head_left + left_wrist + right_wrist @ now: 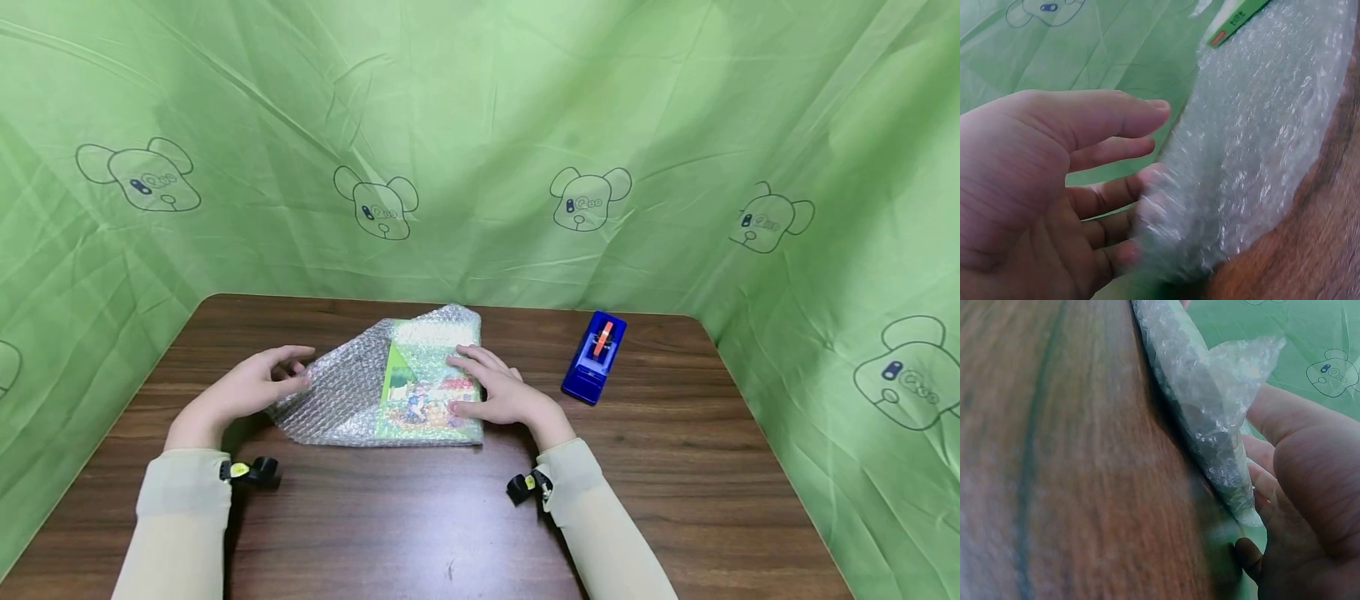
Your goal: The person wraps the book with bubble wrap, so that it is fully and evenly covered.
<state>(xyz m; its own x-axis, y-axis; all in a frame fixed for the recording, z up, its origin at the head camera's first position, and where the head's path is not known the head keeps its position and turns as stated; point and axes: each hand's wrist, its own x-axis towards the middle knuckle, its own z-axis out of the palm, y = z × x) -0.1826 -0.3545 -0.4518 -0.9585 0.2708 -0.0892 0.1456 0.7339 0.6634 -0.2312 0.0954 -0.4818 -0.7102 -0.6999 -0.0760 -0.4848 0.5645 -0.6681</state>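
Observation:
A thin book point(423, 407) with a green and colourful cartoon cover lies under bubble wrap point(337, 404) on the table. The wrap's loose part spreads to the left of it and narrows to a corner. At that left edge is my left hand point(251, 385), its fingers bent loosely and the thumb apart; in the left wrist view the fingertips are partly hidden by the wrap's edge point(1179, 219). Over the book's right side my right hand point(498, 392) rests with spread fingers. In the right wrist view, a flap of wrap point(1235, 381) stands up beside the thumb.
A blue tape dispenser point(585, 371) with an orange part stands right of the right hand, towards the back. The brown wooden table point(390, 525) ends at a green cloth point(480, 125) with bear outlines at the back and sides.

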